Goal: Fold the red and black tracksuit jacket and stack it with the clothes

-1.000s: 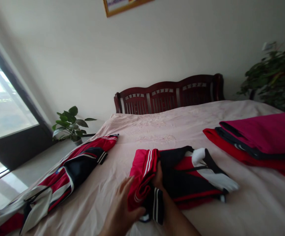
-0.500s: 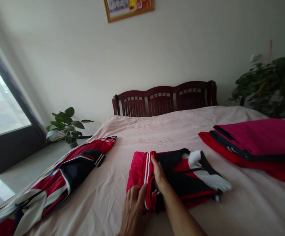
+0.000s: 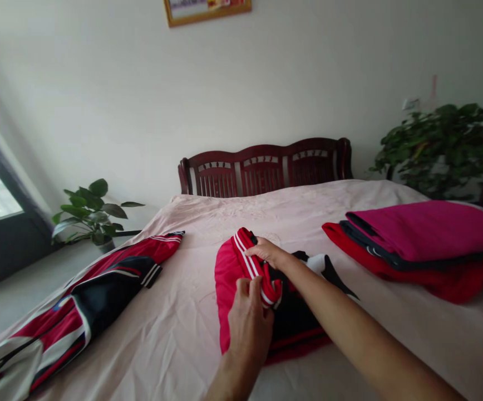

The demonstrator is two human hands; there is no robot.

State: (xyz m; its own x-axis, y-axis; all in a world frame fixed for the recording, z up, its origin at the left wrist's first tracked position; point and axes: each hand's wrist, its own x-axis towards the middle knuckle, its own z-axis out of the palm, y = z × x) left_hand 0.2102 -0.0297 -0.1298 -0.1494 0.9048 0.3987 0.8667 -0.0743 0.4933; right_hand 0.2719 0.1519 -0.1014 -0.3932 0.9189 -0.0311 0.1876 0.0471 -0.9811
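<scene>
A folded red, black and white jacket lies on the bed in front of me. Its red ribbed hem, striped in white, is lifted off the layers below. My left hand pinches the near end of this hem, fingers curled over the edge. At the hem's far end, my right hand grips the band, thumb on the striped side; its other fingers are partly hidden behind the cloth. My right forearm crosses over the black part of the jacket and covers some of it.
Another red, navy and white jacket lies lengthwise along the bed's left side. At right is a stack of folded clothes, magenta on top, red below. Beyond the pink bedsheet stands a dark wooden headboard. Potted plants flank the bed.
Both hands have closed on the striped hem and raised it, tilting it up from the flat fold. My right hand has moved farther away. The view has shifted slightly right.
</scene>
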